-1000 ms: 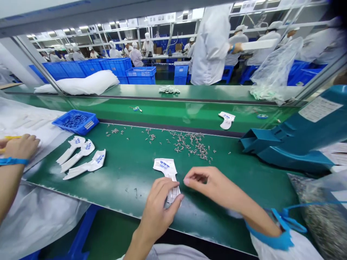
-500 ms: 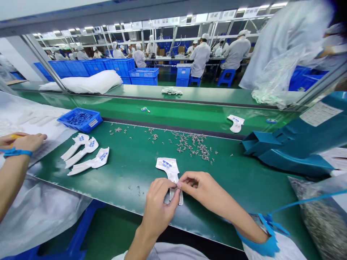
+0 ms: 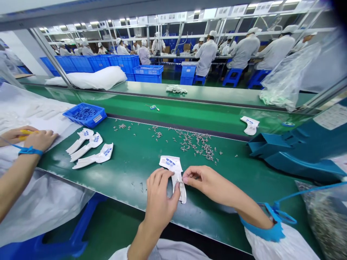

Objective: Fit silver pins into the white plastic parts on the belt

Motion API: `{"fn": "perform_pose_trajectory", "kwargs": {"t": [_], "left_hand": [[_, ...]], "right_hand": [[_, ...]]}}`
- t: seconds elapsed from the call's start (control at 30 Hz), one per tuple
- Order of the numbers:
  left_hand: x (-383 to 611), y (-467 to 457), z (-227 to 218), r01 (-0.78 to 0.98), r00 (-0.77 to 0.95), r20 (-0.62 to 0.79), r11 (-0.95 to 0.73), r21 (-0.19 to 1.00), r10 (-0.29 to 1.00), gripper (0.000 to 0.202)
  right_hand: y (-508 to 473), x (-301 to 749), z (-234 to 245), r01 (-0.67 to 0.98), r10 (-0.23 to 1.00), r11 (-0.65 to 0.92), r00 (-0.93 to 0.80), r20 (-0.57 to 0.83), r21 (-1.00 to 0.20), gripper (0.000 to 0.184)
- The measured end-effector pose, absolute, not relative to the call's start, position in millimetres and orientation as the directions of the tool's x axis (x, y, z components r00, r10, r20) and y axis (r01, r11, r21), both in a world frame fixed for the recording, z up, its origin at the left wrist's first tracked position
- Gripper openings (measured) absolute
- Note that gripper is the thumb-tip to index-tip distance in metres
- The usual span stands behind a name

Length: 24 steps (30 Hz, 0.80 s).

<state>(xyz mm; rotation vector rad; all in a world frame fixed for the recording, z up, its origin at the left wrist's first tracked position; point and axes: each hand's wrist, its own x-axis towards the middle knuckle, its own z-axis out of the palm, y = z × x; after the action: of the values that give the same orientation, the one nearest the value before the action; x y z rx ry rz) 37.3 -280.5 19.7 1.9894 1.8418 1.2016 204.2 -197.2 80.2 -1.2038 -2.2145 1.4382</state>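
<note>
My left hand (image 3: 159,196) grips a white plastic piece with blue printing (image 3: 170,163) on the green belt (image 3: 130,180), holding its narrow stem. My right hand (image 3: 208,182) comes in from the right, and its pinched fingertips sit at the stem's edge. A small silver part (image 3: 180,185) seems to lie there, though the fingers partly hide it. Loose silver parts (image 3: 189,141) lie scattered just beyond my hands. Several similar white pieces (image 3: 92,148) lie to the left, out of reach of neither hand's fingers.
A co-worker's hands (image 3: 29,137) hold a yellow item at the far left, over a white plastic sheet (image 3: 35,108). A blue tray of dark parts (image 3: 85,115) stands beyond them. A teal chute (image 3: 295,153) and a bag of silver parts (image 3: 322,220) sit to the right.
My right hand has moved in from the right, bringing its fingertips against the stem of the white piece. The co-worker's hand has shifted right, and the whole view has turned slightly.
</note>
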Motion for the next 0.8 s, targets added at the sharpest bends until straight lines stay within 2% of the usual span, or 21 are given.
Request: {"fn": "perform_pose_trajectory", "kwargs": {"t": [0.13, 0.23, 0.5, 0.67, 0.8], "left_hand": [[39.8, -278.9, 17.9, 0.841, -0.032, 0.335, -0.156, 0.519, 0.942, 0.046], [40.5, -278.0, 16.7, 0.854, 0.0, 0.293, -0.153, 0.498, 0.956, 0.06], [42.0, -275.9, 17.5, 0.867, -0.011, 0.265, -0.123, 0.483, 0.964, 0.064], [43.0, -276.0, 19.8, 0.87, -0.01, 0.253, -0.116, 0.479, 0.967, 0.065], [43.2, -274.5, 20.0, 0.868, -0.017, 0.25, -0.11, 0.484, 0.968, 0.064]], "right_hand": [[-189.0, 199.1, 88.5, 0.594, 0.672, 0.397, -0.707, -0.219, -0.7, 0.02], [-183.9, 189.1, 91.6, 0.634, 0.641, 0.475, -0.724, -0.254, -0.61, 0.018], [-175.9, 169.2, 99.5, 0.737, 0.648, 0.541, -0.673, -0.358, -0.405, 0.02], [-175.5, 162.3, 106.3, 0.795, 0.654, 0.527, -0.604, -0.455, -0.299, 0.019], [-174.2, 156.4, 105.8, 0.838, 0.7, 0.503, -0.539, -0.469, -0.212, 0.015]]}}
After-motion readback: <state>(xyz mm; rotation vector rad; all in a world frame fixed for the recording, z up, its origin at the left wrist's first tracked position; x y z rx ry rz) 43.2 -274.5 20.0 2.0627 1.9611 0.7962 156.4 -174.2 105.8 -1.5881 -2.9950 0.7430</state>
